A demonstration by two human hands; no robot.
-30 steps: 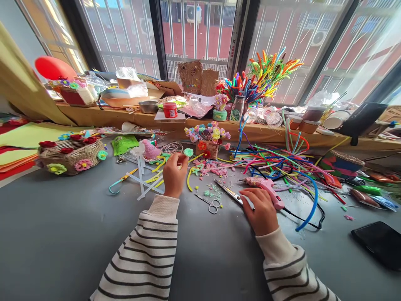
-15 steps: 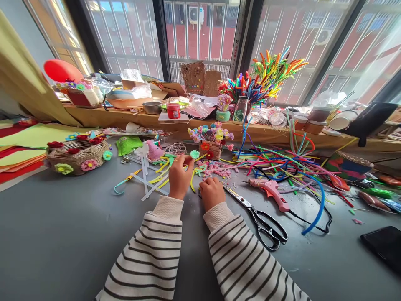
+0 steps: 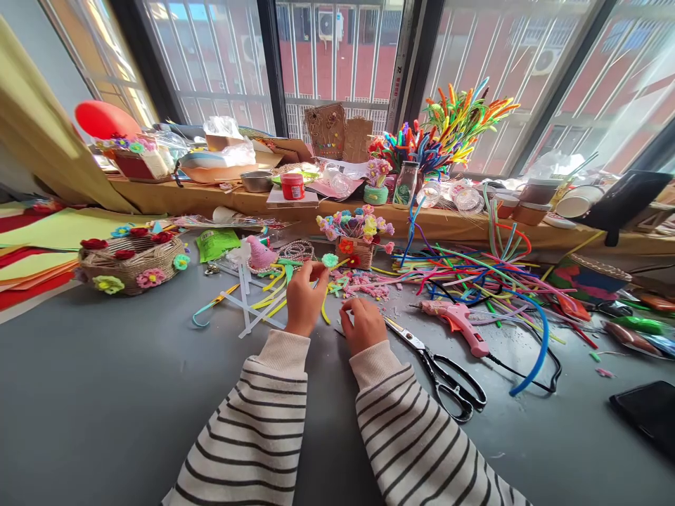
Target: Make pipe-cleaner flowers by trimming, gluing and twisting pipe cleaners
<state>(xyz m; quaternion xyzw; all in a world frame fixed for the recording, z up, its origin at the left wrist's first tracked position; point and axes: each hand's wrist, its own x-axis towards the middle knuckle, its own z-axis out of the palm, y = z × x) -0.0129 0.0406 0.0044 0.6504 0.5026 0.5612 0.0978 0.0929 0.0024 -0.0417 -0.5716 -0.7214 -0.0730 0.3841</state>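
My left hand is raised over the grey table, pinching a small green pipe-cleaner flower by its stem. Beside it my right hand rests on the table with fingers curled and pinched; what it holds is too small to make out. Both wrists wear striped sleeves. Large black-handled scissors lie just right of my right hand, and a pink glue gun lies beyond them. Pink and green trimmings are scattered in front of my hands.
A woven basket with flowers stands at left. A small basket of pipe-cleaner flowers sits behind my hands. Loose coloured pipe cleaners sprawl at right. A dark phone lies near the right edge. The window ledge is crowded with craft supplies.
My right hand left the glue gun and big scissors and came in beside my left hand. The left hand still holds the green flower up; the view shifted slightly.
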